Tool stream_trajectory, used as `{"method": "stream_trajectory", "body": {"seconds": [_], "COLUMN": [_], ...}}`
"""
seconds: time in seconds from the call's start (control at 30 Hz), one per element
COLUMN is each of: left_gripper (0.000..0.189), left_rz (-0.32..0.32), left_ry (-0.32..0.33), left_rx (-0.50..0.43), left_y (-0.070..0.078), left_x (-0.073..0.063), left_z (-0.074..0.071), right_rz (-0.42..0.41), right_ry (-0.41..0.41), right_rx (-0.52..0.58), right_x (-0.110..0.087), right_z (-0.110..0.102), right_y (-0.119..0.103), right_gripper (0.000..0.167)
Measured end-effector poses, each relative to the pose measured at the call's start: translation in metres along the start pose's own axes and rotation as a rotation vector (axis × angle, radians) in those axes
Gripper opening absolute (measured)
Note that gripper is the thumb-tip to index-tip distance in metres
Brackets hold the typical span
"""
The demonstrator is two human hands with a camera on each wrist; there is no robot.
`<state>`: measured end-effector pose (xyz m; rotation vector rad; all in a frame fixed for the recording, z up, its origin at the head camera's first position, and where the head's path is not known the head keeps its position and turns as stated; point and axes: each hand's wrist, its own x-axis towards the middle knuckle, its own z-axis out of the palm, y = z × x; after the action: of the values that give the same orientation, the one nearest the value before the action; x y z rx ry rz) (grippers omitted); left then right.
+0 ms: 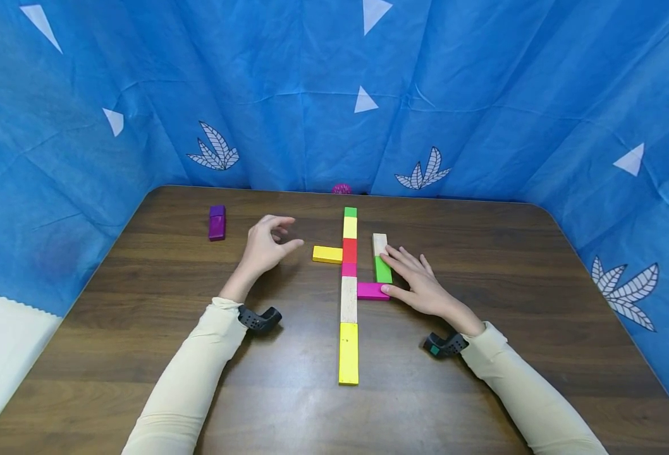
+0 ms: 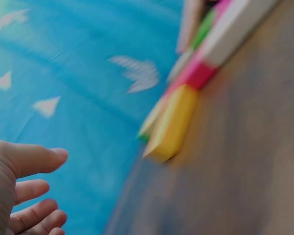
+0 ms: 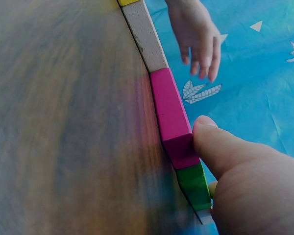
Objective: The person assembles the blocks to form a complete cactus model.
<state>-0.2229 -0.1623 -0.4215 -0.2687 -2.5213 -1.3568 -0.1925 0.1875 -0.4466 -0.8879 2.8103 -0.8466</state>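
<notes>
Wooden blocks form a straight line on the table: a long yellow block (image 1: 348,354) nearest me, then a plain wood block (image 1: 348,300), pink (image 1: 348,270), red (image 1: 349,251), pale yellow (image 1: 350,227) and green (image 1: 350,212). A yellow block (image 1: 327,254) sticks out left from the line, a magenta block (image 1: 368,291) right. Beyond the magenta one lie a green block (image 1: 382,272) and a plain wood block (image 1: 379,244), end to end. My right hand (image 1: 418,285) touches these with extended fingers, its thumb at the magenta block's end. My left hand (image 1: 267,246) hovers left of the yellow block, thumb and fingers apart, holding nothing.
A purple block (image 1: 217,226) lies at the table's back left. Blue patterned cloth (image 1: 312,95) hangs behind the brown wooden table (image 1: 482,253) and along its sides. Each wrist wears a black band (image 1: 260,320).
</notes>
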Motion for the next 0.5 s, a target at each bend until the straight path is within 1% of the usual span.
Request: {"method": "stream_trajectory", "body": {"seconds": [0.13, 0.27, 0.4, 0.5], "left_gripper": [0.053, 0.059, 0.065, 0.073], "left_rz": [-0.051, -0.108, -0.211, -0.301], "left_ry": [0.112, 0.18, 0.242, 0.252], "left_rx": [-0.035, -0.032, -0.016, -0.002], "left_y": [-0.008, -0.022, -0.04, -0.053], "left_x": [0.005, 0.007, 0.003, -0.001], "left_z": [-0.032, -0.06, -0.08, -0.089], "right_rz": [-0.003, -0.004, -0.004, -0.002], "right_ry": [0.001, 0.004, 0.002, -0.001], "right_rx": [0.0, 0.002, -0.008, -0.014], "right_x": [0.001, 0.001, 0.001, 0.001], "right_z": [0.0, -0.001, 0.0, 0.001], "right_y": [0.0, 0.001, 0.001, 0.002], "right_gripper": [0.071, 0.071, 0.071, 0.072]}}
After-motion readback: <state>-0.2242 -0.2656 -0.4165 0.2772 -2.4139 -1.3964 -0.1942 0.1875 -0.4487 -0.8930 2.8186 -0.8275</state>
